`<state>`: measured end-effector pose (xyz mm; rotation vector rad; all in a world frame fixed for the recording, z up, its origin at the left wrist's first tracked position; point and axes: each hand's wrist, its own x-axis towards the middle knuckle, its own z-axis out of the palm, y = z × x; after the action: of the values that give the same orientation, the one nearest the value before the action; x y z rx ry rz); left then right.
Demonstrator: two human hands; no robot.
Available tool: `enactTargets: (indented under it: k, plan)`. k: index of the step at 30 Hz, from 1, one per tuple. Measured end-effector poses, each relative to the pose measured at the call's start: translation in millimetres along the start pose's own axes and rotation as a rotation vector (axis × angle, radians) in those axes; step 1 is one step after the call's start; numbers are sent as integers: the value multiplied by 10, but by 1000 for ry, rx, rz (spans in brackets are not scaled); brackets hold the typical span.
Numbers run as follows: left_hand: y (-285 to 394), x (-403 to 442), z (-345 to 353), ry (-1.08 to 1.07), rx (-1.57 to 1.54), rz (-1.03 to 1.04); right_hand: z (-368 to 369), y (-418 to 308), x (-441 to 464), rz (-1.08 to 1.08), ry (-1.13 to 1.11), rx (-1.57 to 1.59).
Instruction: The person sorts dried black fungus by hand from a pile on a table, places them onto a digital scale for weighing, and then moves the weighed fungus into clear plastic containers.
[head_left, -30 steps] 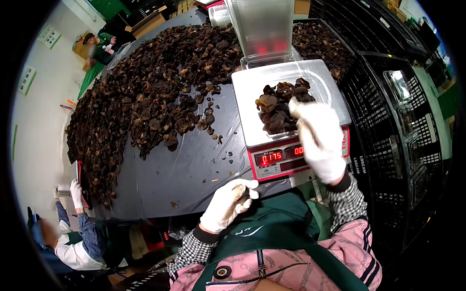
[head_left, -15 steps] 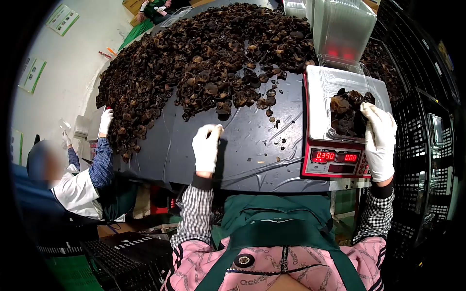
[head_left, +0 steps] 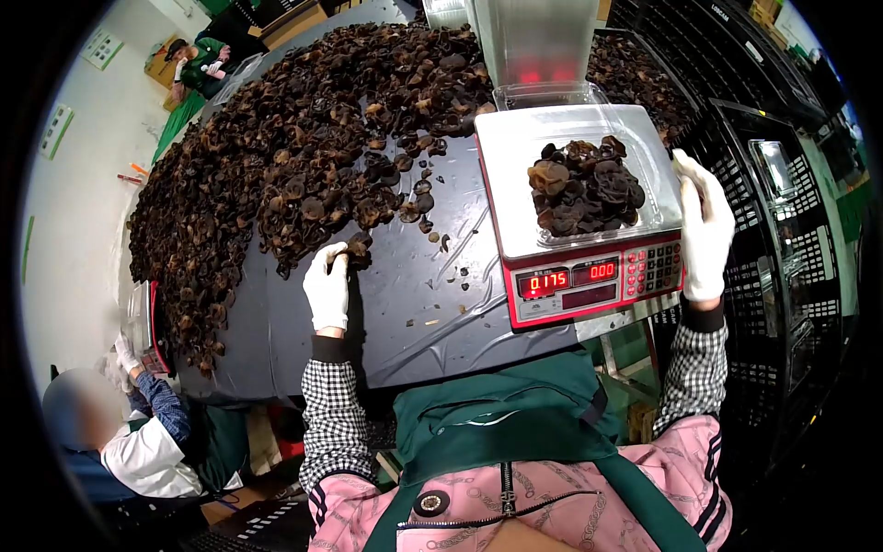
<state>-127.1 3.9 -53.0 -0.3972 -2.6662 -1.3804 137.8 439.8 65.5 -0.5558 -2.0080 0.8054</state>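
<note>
My left hand (head_left: 327,290), in a white glove, is at the near edge of a heap of dark wood ear mushrooms (head_left: 313,198). Its fingers are pinched together on a wood ear mushroom (head_left: 359,250) there. At the right edge of the scale (head_left: 506,225) is my right hand (head_left: 706,235), also gloved, with slightly bent fingers apart and nothing visible in them. A clear plastic tray (head_left: 655,204) lies on the scale's plate, holding a clump of wood ear mushrooms (head_left: 589,189). Red digits on the display (head_left: 549,282) read 0.175.
Behind the scale stands a tall stack of clear trays (head_left: 533,46). Black crates (head_left: 782,193) line the right side. A co-worker (head_left: 152,451) is at the table's left end; another person (head_left: 198,66) is at the far left. Small mushroom bits dot the dark table cover (head_left: 414,285).
My left hand has reached the heap's edge and closed on a mushroom. My right hand has come off the mushrooms to the scale's edge. The display dropped from 0.390 to 0.175. The view shifted right.
</note>
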Motion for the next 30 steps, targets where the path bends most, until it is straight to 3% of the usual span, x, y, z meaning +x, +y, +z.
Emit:
enactTargets:
  k: [6, 8, 11, 16, 18, 24, 27, 28, 30]
  plan:
    - [292, -57, 130, -10, 187, 310, 517, 600, 673, 84, -198, 69]
    - [495, -22, 185, -29, 418, 535, 676, 724, 893, 119, -286, 96]
    - [560, 103, 348, 8, 459, 646, 700, 789, 1018, 106, -327, -122]
    - [364, 153, 220, 164, 69, 255, 485, 641, 819, 47, -176, 124]
    - [538, 149, 99, 141, 45, -77, 321, 530, 685, 233, -157, 245]
    - [639, 252, 637, -44, 318, 629, 335, 585, 526, 211, -184, 216]
    - [844, 362, 955, -9, 351, 623, 383, 533, 514, 209, -173, 263]
    - [911, 401, 989, -121, 433, 561, 379, 488, 494, 194, -172, 235]
    - [887, 387, 1138, -41, 723, 638, 371, 438, 483, 155, -171, 190]
